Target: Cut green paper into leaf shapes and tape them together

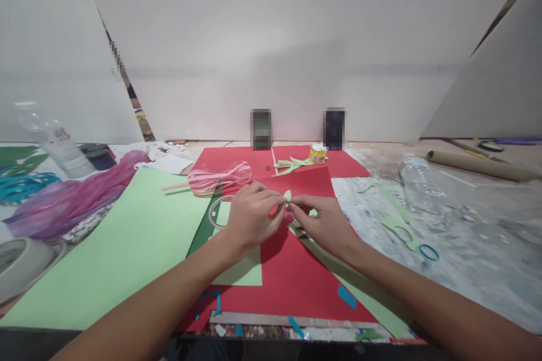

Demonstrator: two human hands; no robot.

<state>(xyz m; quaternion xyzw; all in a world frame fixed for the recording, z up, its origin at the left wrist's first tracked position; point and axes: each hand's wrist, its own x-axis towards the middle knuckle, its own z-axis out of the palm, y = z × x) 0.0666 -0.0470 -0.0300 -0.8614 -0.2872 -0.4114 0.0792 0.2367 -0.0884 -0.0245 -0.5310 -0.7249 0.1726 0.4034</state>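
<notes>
Above the red paper sheet (292, 271), my left hand (258, 211) and my right hand (324, 220) meet fingertip to fingertip. Both pinch a small pale green paper piece (288, 196), whose rounded tip pokes up between the fingers. Its lower part is hidden by my fingertips. Beside my left wrist lies a tape roll (217, 215), partly covered by the hand. A light green paper rectangle (241, 271) rests under my left forearm. Behind my hands are a bundle of pink paper strips (220, 179) and a small yellow tub (317, 154) near green paper strips (292, 165).
A large light green sheet (122, 248) covers the left side, with a pink plastic bag (84, 194) and a plastic bottle (63, 146) beyond. Rightward lie green paper scraps (400, 231), a clear bottle (419, 183) and a cardboard tube (478, 166). White panels (296, 56) stand behind.
</notes>
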